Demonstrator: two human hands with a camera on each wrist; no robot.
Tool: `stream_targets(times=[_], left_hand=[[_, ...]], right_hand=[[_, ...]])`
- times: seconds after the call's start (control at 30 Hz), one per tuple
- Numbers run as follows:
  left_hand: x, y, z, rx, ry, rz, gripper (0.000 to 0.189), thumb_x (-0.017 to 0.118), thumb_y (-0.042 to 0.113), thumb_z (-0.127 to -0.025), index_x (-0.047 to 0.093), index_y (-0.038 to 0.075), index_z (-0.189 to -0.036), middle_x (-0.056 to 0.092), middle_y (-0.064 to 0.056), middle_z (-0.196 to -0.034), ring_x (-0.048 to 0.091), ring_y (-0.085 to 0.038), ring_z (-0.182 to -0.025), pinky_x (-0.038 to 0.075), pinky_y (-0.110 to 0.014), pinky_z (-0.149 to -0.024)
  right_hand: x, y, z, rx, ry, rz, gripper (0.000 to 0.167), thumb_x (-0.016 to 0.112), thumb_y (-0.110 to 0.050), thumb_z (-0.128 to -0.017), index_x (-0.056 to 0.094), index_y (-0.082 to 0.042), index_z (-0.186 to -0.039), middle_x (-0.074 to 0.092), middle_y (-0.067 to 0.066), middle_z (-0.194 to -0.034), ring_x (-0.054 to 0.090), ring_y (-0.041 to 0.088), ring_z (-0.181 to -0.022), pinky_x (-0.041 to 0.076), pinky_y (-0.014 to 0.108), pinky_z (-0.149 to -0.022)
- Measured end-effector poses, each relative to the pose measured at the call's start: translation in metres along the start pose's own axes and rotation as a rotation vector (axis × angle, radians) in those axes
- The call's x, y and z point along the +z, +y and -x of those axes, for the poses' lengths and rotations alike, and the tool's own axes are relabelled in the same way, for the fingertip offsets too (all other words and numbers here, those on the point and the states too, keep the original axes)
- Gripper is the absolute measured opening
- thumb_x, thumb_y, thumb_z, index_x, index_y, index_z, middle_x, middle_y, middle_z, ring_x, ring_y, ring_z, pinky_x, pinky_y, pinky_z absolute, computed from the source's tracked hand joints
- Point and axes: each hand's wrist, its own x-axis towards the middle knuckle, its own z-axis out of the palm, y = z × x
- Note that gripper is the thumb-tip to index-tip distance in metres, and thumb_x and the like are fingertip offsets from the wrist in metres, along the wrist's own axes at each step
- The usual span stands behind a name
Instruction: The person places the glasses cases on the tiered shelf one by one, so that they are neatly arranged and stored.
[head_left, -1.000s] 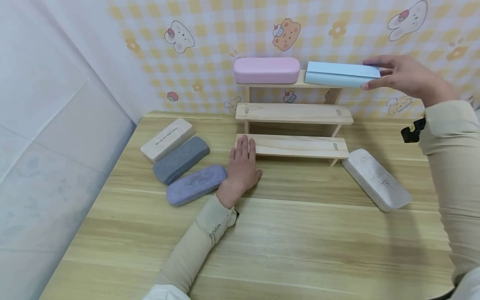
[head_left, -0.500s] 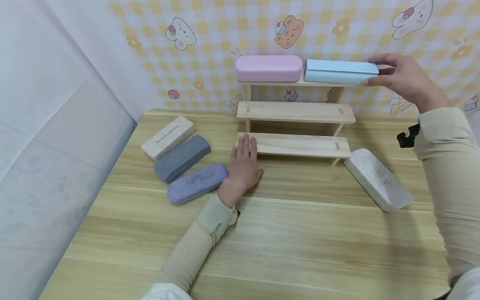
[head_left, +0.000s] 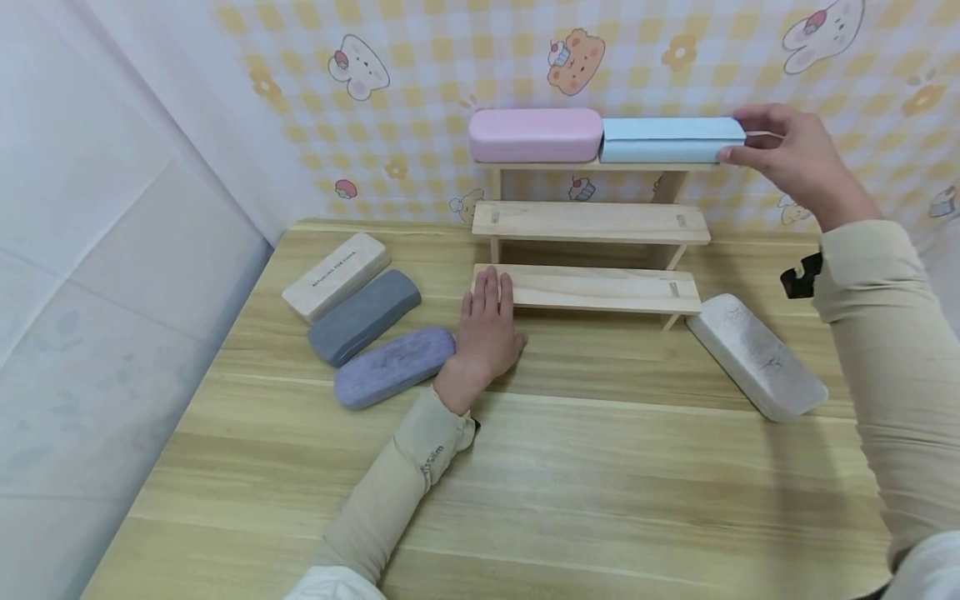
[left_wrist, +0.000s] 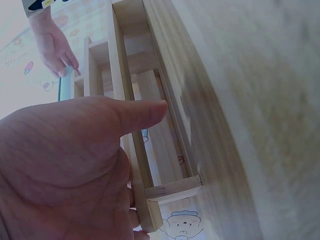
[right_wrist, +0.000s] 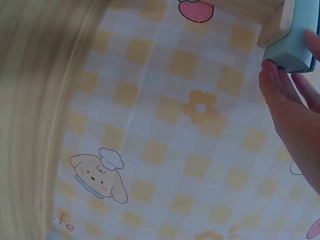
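A light blue glasses case [head_left: 667,140] lies on the top tier of a three-tier wooden rack [head_left: 592,223], end to end with a pink glasses case [head_left: 536,136]. My right hand [head_left: 802,158] pinches the blue case's right end between thumb and fingers. In the right wrist view, the fingers [right_wrist: 275,85] touch the end of that blue case [right_wrist: 295,47]. My left hand [head_left: 486,333] rests with straight fingers on the left end of the lowest tier. Seen from the left wrist, its thumb [left_wrist: 142,114] stretches out beside that tier's plank.
Left of the rack lie a cream glasses case [head_left: 336,277], a grey-blue one [head_left: 364,317] and a purple one [head_left: 394,367], the last beside my left wrist. A silvery patterned case [head_left: 757,358] lies right of the rack. A checked cloth [head_left: 420,83] hangs behind.
My right hand has moved left with the light blue case, which now sits level against the pink case. The gap between them has closed. My left hand has stayed put.
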Motion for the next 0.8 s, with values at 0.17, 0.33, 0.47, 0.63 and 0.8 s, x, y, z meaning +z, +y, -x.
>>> stream_targets(times=[0.17,0.33,0.47,0.63,0.8], left_hand=[[0.001,-0.001,-0.002,0.0,0.004,-0.007,0.087,0.05,0.042,-0.104,-0.001,0.002,-0.161,-0.006,-0.019,-0.17,-0.003,-0.032,-0.16,0.01,-0.045,-0.13],[0.001,-0.001,-0.001,-0.005,-0.002,-0.001,0.087,0.051,0.042,-0.104,-0.002,0.002,-0.161,-0.006,-0.019,-0.17,-0.004,-0.031,-0.16,0.01,-0.045,-0.13],[0.0,-0.001,-0.001,-0.009,-0.003,0.006,0.088,0.051,0.042,-0.104,-0.002,0.003,-0.161,-0.007,-0.019,-0.17,-0.004,-0.031,-0.16,0.009,-0.045,-0.13],[0.0,0.0,0.0,-0.006,-0.012,0.004,0.088,0.05,0.042,-0.104,-0.003,0.003,-0.161,-0.008,-0.019,-0.17,-0.005,-0.031,-0.16,0.009,-0.045,-0.13],[-0.002,0.001,0.0,-0.005,-0.019,-0.003,0.088,0.05,0.042,-0.104,-0.004,0.003,-0.161,-0.009,-0.018,-0.17,-0.006,-0.03,-0.16,0.009,-0.045,-0.13]], right_hand=[[0.004,-0.001,0.002,-0.029,0.034,-0.052,0.059,0.07,-0.019,-0.094,0.047,-0.022,-0.149,0.056,-0.023,-0.125,0.055,-0.004,-0.111,0.042,0.0,-0.079],[0.009,0.0,0.002,-0.053,0.065,-0.093,0.055,0.07,-0.016,-0.094,0.052,-0.02,-0.145,0.057,-0.026,-0.109,0.056,-0.009,-0.098,0.043,-0.001,-0.075],[0.01,0.001,0.004,-0.046,0.066,-0.075,0.06,0.071,-0.019,-0.094,0.047,-0.019,-0.149,0.056,-0.026,-0.112,0.057,-0.008,-0.102,0.042,0.0,-0.076],[0.009,0.001,0.013,-0.044,0.061,-0.018,0.074,0.07,-0.025,-0.093,0.032,-0.021,-0.157,0.051,-0.01,-0.149,0.052,0.0,-0.129,0.041,0.0,-0.08],[0.002,0.008,0.03,-0.046,0.041,0.073,0.08,0.068,-0.031,-0.095,0.023,-0.025,-0.16,0.035,-0.006,-0.164,0.042,0.003,-0.143,0.04,0.0,-0.088]])
